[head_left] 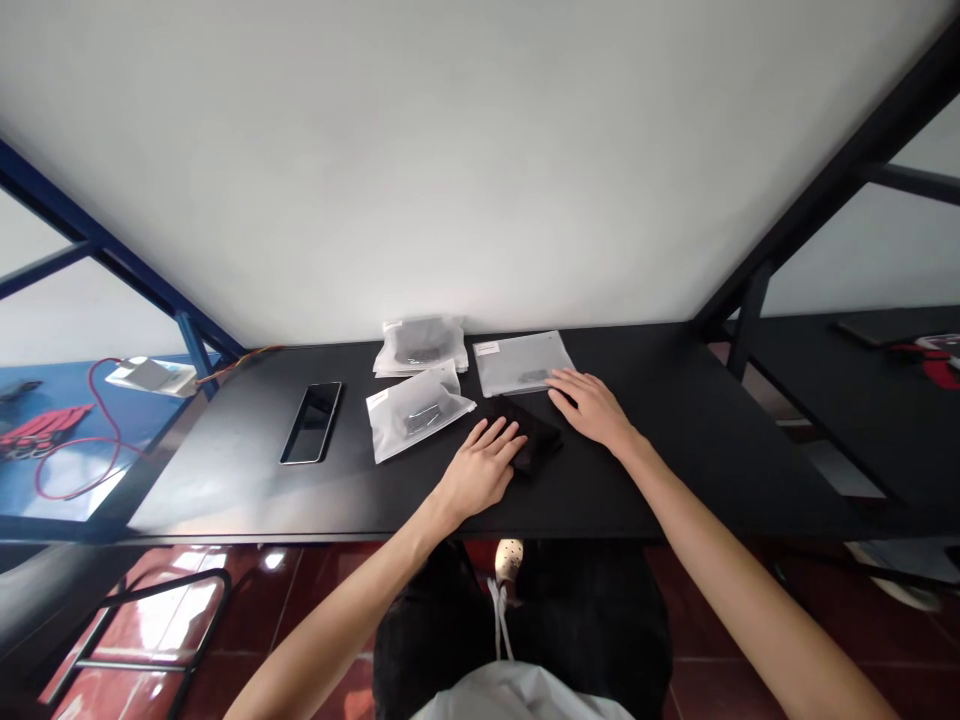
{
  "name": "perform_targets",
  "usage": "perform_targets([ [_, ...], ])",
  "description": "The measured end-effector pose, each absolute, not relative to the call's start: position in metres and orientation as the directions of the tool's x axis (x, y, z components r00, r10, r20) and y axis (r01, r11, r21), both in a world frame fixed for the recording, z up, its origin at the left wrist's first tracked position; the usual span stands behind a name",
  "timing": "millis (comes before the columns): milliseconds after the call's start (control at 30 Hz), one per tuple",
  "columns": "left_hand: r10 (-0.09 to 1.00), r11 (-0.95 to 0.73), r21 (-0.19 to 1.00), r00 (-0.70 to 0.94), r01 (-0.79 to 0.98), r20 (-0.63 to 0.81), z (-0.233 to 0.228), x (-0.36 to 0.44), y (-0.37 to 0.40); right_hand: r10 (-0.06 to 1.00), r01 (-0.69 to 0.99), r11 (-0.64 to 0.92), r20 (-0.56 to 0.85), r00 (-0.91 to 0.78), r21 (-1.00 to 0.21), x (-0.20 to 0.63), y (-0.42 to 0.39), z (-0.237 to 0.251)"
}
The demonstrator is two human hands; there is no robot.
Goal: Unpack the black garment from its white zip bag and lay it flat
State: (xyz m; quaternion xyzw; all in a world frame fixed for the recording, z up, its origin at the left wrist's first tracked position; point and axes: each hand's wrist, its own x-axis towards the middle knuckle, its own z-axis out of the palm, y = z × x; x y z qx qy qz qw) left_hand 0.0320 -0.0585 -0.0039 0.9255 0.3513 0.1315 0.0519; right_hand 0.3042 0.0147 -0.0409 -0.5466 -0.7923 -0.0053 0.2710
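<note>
One folded black cloth (531, 438) lies flat on the black bench (675, 470), and it is the thing both hands meet. The left hand (484, 468) rests palm down on the near-left end of the cloth, fingers spread and flat, not gripping. The right hand (592, 405) lies palm down just past the cloth's far-right end, fingers stretched flat, its fingertips reaching onto a frosted plastic bag; whether its palm touches the cloth cannot be told. Neither hand is clenched around anything.

Three frosted zip bags lie around the cloth. The right bag (521, 362) sits just behind the cloth, under the right hand's fingertips, with a white label at its corner. The middle bag (416, 408) lies just left of the cloth, holding something dark. The far bag (421, 345) lies behind the middle one, near the wall, also with dark contents.

One smartphone (312, 422), screen up and dark, lies well to the left of the cloth, beyond the middle bag.
</note>
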Motion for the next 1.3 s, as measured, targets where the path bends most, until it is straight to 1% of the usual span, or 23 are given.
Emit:
perform_targets([
  [200,0.709,-0.703,0.14,0.673,0.697,0.208,-0.002,0.039,-0.061,0.936,0.925,0.214,0.336,-0.103,-0.314,0.314,0.028,-0.046],
  [300,0.745,-0.663,0.121,0.635,0.739,0.206,0.0,0.048,-0.063,0.954,0.93,0.149,0.296,-0.046,-0.336,0.318,0.034,-0.05],
  [367,0.776,-0.627,0.121,0.602,0.77,0.189,0.001,0.058,-0.063,0.955,0.928,0.132,0.297,-0.024,-0.347,0.319,0.036,-0.052],
  [433,0.813,-0.58,0.137,0.558,0.803,0.167,0.004,0.068,-0.063,0.942,0.92,0.138,0.335,-0.008,-0.366,0.318,0.035,-0.051],
  [533,0.869,-0.495,0.223,0.477,0.84,0.132,0.009,0.08,-0.063,0.891,0.876,0.217,0.454,0.002,-0.431,0.319,0.028,-0.045],
  [600,0.882,-0.465,0.333,0.463,0.82,0.093,0.014,0.081,-0.062,0.848,0.821,0.298,0.529,0.007,-0.487,0.319,0.019,-0.04],
  [700,0.841,-0.486,0.525,0.537,0.698,0.064,0.025,0.071,-0.059,0.81,0.747,0.358,0.584,0.05,-0.56,0.319,0.005,-0.034],
  [733,0.822,-0.504,0.565,0.564,0.653,0.082,0.027,0.066,-0.057,0.806,0.732,0.36,0.588,0.068,-0.578,0.318,0.0,-0.033],
  [767,0.806,-0.527,0.581,0.582,0.62,0.11,0.029,0.061,-0.055,0.804,0.721,0.36,0.589,0.082,-0.592,0.317,-0.003,-0.032],
  [800,0.792,-0.555,0.572,0.594,0.604,0.14,0.031,0.056,-0.053,0.803,0.713,0.361,0.589,0.09,-0.601,0.316,-0.006,-0.03],
  [867,0.768,-0.609,0.503,0.616,0.614,0.177,0.03,0.049,-0.048,0.808,0.708,0.358,0.582,0.093,-0.609,0.313,-0.01,-0.027],
  [1000,0.751,-0.647,0.359,0.643,0.672,0.151,0.027,0.048,-0.043,0.825,0.703,0.347,0.559,0.086,-0.621,0.308,-0.013,-0.017],
  [1067,0.76,-0.643,0.322,0.632,0.695,0.152,0.027,0.055,-0.045,0.83,0.694,0.345,0.551,0.089,-0.632,0.306,-0.014,-0.013],
  [1133,0.779,-0.622,0.326,0.606,0.712,0.162,0.028,0.064,-0.049,0.835,0.688,0.34,0.543,0.092,-0.64,0.306,-0.016,-0.009],
  [1200,0.82,-0.567,0.389,0.546,0.726,0.175,0.028,0.075,-0.055,0.838,0.687,0.337,0.537,0.092,-0.644,0.305,-0.018,-0.007],
  [1233,0.846,-0.525,0.446,0.501,0.725,0.182,0.028,0.081,-0.057,0.836,0.687,0.338,0.54,0.095,-0.644,0.305,-0.02,-0.006],
  [1300,0.905,-0.411,0.6,0.383,0.686,0.182,0.026,0.092,-0.062,0.818,0.687,0.335,0.56,0.127,-0.645,0.304,-0.023,-0.004],
])
